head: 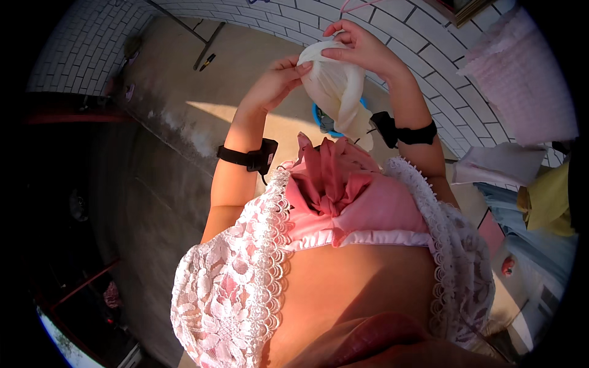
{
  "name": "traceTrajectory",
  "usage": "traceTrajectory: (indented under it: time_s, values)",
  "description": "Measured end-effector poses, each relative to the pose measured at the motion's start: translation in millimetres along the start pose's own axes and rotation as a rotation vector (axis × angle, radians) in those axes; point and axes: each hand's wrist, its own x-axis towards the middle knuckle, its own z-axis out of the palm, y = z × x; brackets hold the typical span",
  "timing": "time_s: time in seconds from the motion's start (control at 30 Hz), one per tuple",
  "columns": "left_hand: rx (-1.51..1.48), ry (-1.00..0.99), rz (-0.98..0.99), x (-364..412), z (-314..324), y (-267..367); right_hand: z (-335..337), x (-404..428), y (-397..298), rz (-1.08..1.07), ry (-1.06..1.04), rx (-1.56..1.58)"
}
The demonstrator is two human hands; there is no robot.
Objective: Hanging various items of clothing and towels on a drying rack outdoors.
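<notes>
A thin cream-white cloth (333, 80), perhaps a garment, hangs bunched and partly twisted before me at arm's length. My left hand (281, 80) pinches its upper left edge between thumb and fingers. At the top right, my right hand (361, 48) holds the cloth with the thumb laid over it, while some fingers curl free above. Below and behind the cloth stands a blue basin (317, 117), mostly hidden, with dark grey-green fabric (326, 123) in it.
A pink hanger (356, 5) is near the white brick-patterned wall (428, 60). On the right hang a pink textured cloth (520, 87), a white cloth (501, 163) and a yellow cloth (550, 198). A metal stand foot (209, 46) and a small black-and-yellow object (207, 62) are on the floor.
</notes>
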Motion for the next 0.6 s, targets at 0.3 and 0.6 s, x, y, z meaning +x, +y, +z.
traceTrajectory:
  time_s: [0.3, 0.6]
  values:
    - [-0.065, 0.035, -0.059, 9, 23, 33, -28, -58, 23, 0.105, 0.157, 0.802]
    - [0.552, -0.34, -0.098, -9, 37, 2, 13, -34, -36, 0.044, -0.166, 0.666]
